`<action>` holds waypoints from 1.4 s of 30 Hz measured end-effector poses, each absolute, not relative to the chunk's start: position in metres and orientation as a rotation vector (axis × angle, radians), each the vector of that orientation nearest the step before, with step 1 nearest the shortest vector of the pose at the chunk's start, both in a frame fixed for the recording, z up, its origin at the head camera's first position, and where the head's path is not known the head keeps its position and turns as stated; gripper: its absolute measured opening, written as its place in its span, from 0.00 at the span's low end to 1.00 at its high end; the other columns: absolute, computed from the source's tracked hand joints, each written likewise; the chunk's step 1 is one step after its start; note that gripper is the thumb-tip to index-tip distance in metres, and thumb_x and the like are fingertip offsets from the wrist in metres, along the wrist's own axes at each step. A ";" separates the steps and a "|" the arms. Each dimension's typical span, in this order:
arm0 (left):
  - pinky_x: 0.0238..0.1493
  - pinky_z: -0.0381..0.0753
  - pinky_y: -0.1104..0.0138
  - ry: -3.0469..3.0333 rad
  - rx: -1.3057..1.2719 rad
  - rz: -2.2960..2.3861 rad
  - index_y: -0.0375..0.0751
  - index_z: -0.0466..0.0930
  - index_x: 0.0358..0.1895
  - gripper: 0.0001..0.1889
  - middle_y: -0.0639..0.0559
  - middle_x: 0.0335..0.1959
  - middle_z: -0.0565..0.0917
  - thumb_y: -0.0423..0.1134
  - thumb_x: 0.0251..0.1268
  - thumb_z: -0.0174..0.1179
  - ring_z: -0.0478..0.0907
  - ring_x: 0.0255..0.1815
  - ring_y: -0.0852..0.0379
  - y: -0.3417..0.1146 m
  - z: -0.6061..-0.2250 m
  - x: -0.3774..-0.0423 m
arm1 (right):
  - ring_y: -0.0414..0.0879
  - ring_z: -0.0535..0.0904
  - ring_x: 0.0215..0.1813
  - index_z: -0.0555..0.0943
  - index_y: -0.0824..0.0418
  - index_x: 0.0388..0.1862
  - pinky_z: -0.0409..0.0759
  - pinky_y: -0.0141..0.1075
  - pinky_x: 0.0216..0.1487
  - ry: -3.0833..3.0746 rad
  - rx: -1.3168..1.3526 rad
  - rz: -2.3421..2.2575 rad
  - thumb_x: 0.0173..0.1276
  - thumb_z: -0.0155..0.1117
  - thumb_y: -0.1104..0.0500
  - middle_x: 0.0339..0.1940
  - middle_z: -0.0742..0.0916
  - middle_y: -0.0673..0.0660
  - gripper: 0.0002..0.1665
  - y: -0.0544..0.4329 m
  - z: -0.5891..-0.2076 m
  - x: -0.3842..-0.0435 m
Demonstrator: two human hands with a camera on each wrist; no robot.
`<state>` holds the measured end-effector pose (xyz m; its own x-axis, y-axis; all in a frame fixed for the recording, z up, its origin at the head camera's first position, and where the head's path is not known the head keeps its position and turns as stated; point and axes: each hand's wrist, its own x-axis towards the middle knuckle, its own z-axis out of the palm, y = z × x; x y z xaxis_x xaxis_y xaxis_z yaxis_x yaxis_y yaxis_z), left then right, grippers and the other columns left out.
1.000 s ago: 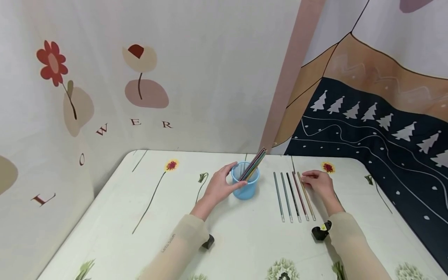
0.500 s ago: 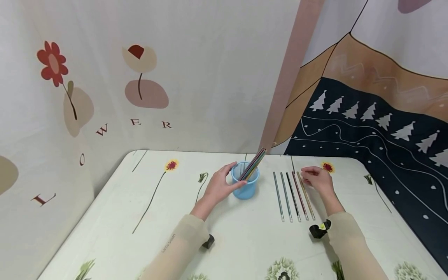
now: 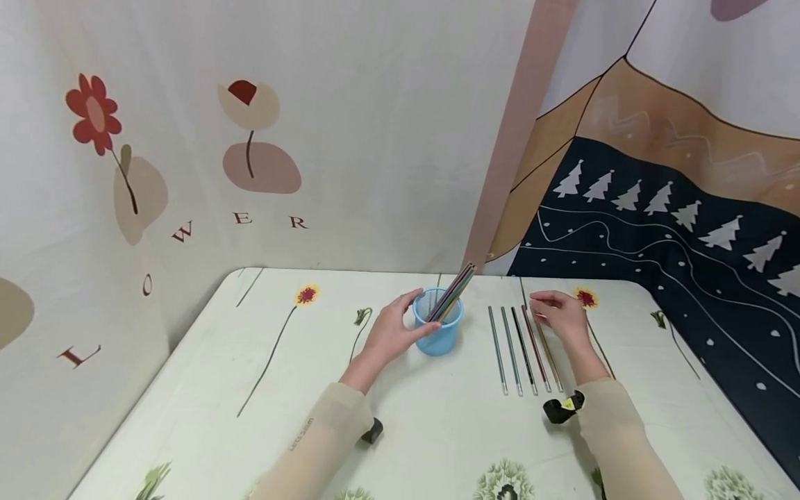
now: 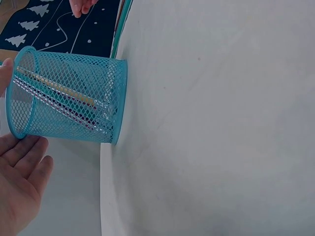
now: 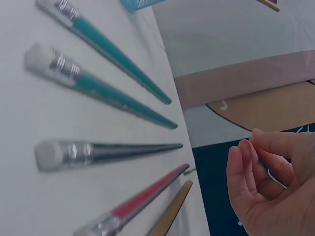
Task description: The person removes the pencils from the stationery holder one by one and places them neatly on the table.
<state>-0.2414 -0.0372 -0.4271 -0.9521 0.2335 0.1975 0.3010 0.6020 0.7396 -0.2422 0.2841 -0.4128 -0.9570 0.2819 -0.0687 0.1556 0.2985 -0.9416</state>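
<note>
A blue mesh pencil cup (image 3: 439,339) stands on the table, with several pencils (image 3: 455,295) leaning to the right inside it. My left hand (image 3: 392,326) holds the cup from its left side, thumb at the front and fingers toward the back. Right of the cup, several eraser-tipped pencils lie side by side, among them a black pencil (image 5: 133,150), a red pencil (image 5: 152,194) and a yellow pencil (image 5: 173,211). Their silver-and-white ends point toward me. My right hand (image 3: 562,321) hovers over the far ends of the red and yellow pencils, fingers loosely bent, with nothing between them.
A white flower-printed cloth covers the table (image 3: 262,444). Behind it hangs a pale curtain (image 3: 375,139), and a dark tree-patterned cloth (image 3: 687,243) runs along the right side. Each wrist wears a small black camera, such as the right wrist camera (image 3: 562,408).
My right hand has shifted slightly left and away from me, from beside the yellow pencil to over the pencils' far ends. My left hand and the cup have stayed put.
</note>
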 end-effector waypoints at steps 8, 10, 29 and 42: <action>0.69 0.76 0.51 -2.749 -0.449 -1.276 0.48 0.67 0.74 0.43 0.47 0.72 0.73 0.59 0.56 0.71 0.72 0.72 0.45 -0.038 -0.427 -0.242 | 0.30 0.82 0.32 0.76 0.76 0.58 0.86 0.22 0.39 -2.352 -0.355 1.829 0.72 0.62 0.64 0.27 0.82 0.36 0.20 0.268 -0.404 -0.240; 0.69 0.76 0.52 -2.746 -0.452 -1.278 0.48 0.67 0.74 0.43 0.47 0.72 0.73 0.59 0.56 0.70 0.72 0.72 0.45 -0.038 -0.428 -0.242 | 0.30 0.82 0.32 0.77 0.75 0.58 0.86 0.22 0.40 -2.354 -0.344 1.823 0.72 0.62 0.63 0.28 0.82 0.37 0.21 0.264 -0.402 -0.240; 0.69 0.77 0.50 -2.741 -0.445 -1.287 0.48 0.67 0.73 0.43 0.47 0.72 0.73 0.58 0.55 0.71 0.72 0.71 0.44 -0.039 -0.429 -0.244 | 0.28 0.81 0.36 0.78 0.68 0.60 0.85 0.21 0.43 -2.394 -0.307 1.835 0.74 0.61 0.60 0.43 0.84 0.48 0.19 0.226 -0.393 -0.247; 0.69 0.77 0.51 -2.744 -0.449 -1.303 0.49 0.67 0.74 0.43 0.47 0.72 0.73 0.58 0.55 0.71 0.72 0.71 0.44 -0.037 -0.429 -0.243 | 0.39 0.85 0.46 0.77 0.64 0.63 0.86 0.27 0.50 -2.410 -0.201 1.964 0.72 0.64 0.54 0.46 0.84 0.50 0.24 0.197 -0.385 -0.249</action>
<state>-0.2430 -0.0370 -0.4287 -0.9548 0.2312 0.1871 0.2911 0.5976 0.7471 -0.2488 0.1974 -0.3848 -0.9914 0.1160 -0.0611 0.0832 0.1971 -0.9768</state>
